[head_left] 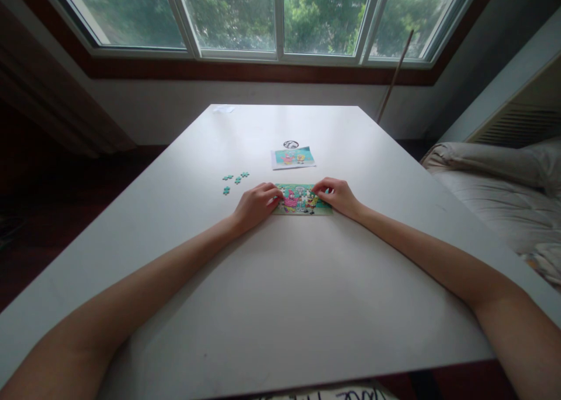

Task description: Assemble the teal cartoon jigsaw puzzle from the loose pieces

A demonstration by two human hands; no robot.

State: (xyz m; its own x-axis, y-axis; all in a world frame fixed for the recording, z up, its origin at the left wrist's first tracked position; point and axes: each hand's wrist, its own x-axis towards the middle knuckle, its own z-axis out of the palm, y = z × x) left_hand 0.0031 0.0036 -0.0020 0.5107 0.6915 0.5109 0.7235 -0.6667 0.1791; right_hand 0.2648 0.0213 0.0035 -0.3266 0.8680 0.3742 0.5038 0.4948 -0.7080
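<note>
A small jigsaw puzzle (293, 208) with colourful cartoon figures lies flat on the white table, partly filled with pieces. My left hand (258, 206) rests at its left edge, fingers closed on the board's rim. Over the upper right part of the puzzle, my right hand (339, 195) has thumb and forefinger pinched together. Whatever is between those fingertips is too small to make out. Several loose green puzzle pieces (237, 180) are scattered to the left, beyond my left hand. Behind the puzzle lies a printed picture (293, 158) with similar cartoon figures.
The white table (289, 306) narrows toward the window (280, 20). A dark round ring-like thing (290, 144) sits behind the picture, and a white scrap (223, 109) lies at the far left corner. A stick (395, 75) leans at the wall; pale bedding (486, 178) is on the right.
</note>
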